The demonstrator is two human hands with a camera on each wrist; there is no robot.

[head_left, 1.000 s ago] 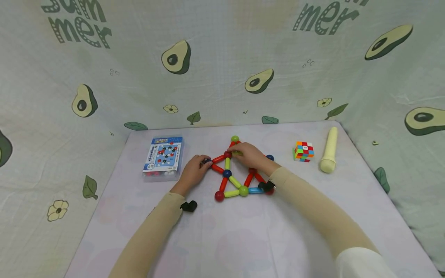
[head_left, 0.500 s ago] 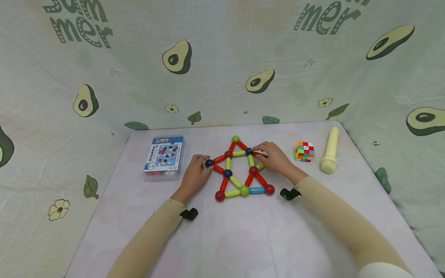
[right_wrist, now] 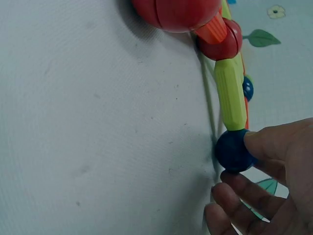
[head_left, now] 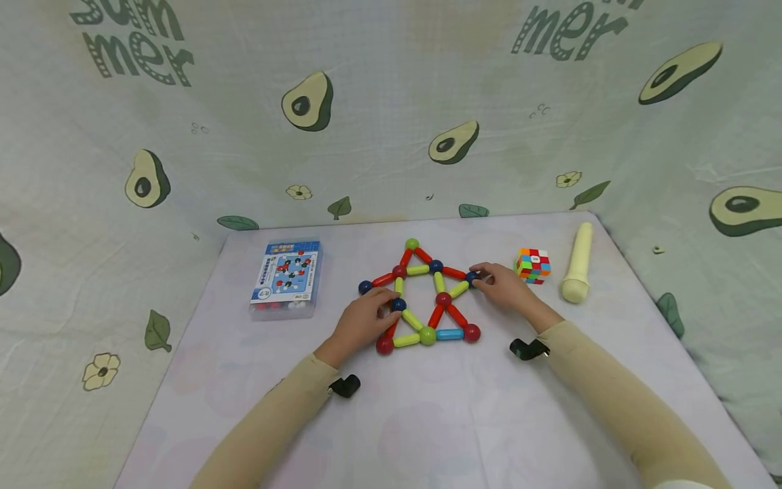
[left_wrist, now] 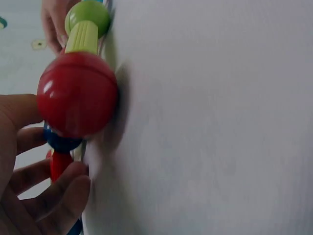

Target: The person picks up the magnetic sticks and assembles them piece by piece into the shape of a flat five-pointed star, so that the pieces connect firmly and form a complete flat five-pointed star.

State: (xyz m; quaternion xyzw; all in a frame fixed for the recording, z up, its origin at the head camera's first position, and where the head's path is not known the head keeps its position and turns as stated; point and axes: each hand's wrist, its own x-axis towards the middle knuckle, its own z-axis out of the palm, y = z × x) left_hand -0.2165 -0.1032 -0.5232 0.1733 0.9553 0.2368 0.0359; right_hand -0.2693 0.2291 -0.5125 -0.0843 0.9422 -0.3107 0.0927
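A flat star-like figure of coloured balls and magnetic building sticks lies on the table. My left hand [head_left: 362, 320] reaches in from the left, its thumb and a finger at the inner blue ball [head_left: 398, 304], pinching it. In the left wrist view, a large red ball [left_wrist: 78, 94] partly covers that grip. At the figure's right corner my right hand [head_left: 506, 288] pinches the outer blue ball [right_wrist: 234, 151] between thumb and finger. A yellow-green stick [right_wrist: 231, 95] joins this ball to an inner red ball [head_left: 443, 299]. The green ball [head_left: 412, 244] forms the top point.
Left of the figure lies a clear plastic box [head_left: 286, 278] with a blue and white label. A puzzle cube [head_left: 533, 265] sits just beyond my right hand, and a cream-coloured stick with a rounded head [head_left: 577, 265] lies farther right. Printed cloth [head_left: 379, 170] hangs behind the table.
My right hand has moved rightward from the upper red ball, past the upper blue ball, to the right outer blue ball. My left hand has left the left outer blue ball for the inner one.
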